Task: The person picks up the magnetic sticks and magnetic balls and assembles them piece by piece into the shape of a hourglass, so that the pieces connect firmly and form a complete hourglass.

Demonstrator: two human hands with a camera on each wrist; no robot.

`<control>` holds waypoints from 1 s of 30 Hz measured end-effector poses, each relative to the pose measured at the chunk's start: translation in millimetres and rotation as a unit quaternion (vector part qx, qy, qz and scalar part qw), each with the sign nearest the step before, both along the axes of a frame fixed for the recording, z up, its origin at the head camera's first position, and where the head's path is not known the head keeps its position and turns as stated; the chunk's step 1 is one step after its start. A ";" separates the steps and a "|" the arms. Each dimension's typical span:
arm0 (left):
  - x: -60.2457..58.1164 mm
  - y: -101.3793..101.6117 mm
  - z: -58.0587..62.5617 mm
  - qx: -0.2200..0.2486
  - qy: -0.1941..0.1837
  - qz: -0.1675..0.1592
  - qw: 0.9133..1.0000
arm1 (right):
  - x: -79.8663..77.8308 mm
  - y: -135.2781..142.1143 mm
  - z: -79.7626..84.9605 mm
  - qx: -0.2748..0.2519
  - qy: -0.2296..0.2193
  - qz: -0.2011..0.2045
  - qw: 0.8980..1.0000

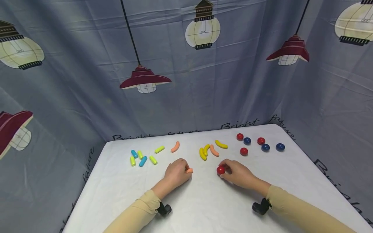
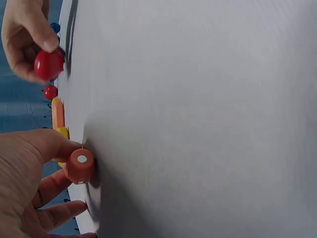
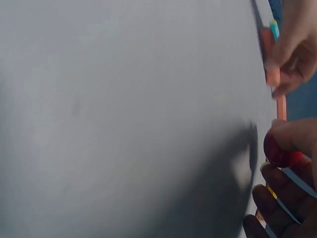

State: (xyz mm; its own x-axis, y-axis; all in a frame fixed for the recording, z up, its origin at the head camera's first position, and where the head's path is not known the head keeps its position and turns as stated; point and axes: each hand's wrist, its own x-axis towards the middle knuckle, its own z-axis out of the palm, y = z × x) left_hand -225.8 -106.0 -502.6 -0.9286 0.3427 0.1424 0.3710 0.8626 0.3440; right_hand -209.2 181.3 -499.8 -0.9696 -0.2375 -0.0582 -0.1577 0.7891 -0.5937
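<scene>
My left hand [image 1: 177, 173] rests on the white table [image 1: 204, 207] and pinches a small orange cylinder piece [image 1: 189, 170], whose round end [image 2: 80, 166] shows in the left wrist view. My right hand [image 1: 236, 174] pinches a red ball [image 1: 220, 170] just above the table; the red ball [image 2: 48, 64] is also in the left wrist view, and the red ball [image 3: 278, 151] sits under my thumb in the right wrist view. The two hands lie close together near the table's middle.
Yellow and orange curved pieces [image 1: 210, 149] lie behind the hands. Red and blue balls [image 1: 260, 144] sit at the back right. Blue and yellow-green capsules [image 1: 141, 157] lie at the back left, with one orange piece [image 1: 175, 146] near them. A lamp-print curtain [image 1: 186, 64] surrounds the table.
</scene>
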 end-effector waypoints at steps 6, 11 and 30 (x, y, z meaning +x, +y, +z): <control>2.2 5.9 -0.9 0.001 0.008 0.002 1.000 | -6.4 -37.9 -4.4 0.007 0.022 0.029 0.999; 2.2 7.4 -0.9 0.005 -0.002 0.007 1.000 | -12.7 -55.0 -9.5 0.010 0.045 0.052 0.998; 1.9 5.8 2.1 0.052 -0.071 0.004 0.996 | -18.6 -74.9 -15.4 -0.002 0.071 0.067 0.995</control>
State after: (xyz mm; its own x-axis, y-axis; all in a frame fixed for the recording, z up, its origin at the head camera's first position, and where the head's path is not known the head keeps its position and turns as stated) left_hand -223.9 -100.2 -500.5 -0.9447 0.3249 0.0442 0.3054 0.8228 0.4793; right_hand -227.8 106.4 -515.2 -0.9277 -0.3652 0.0780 -0.3435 0.7527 -0.5616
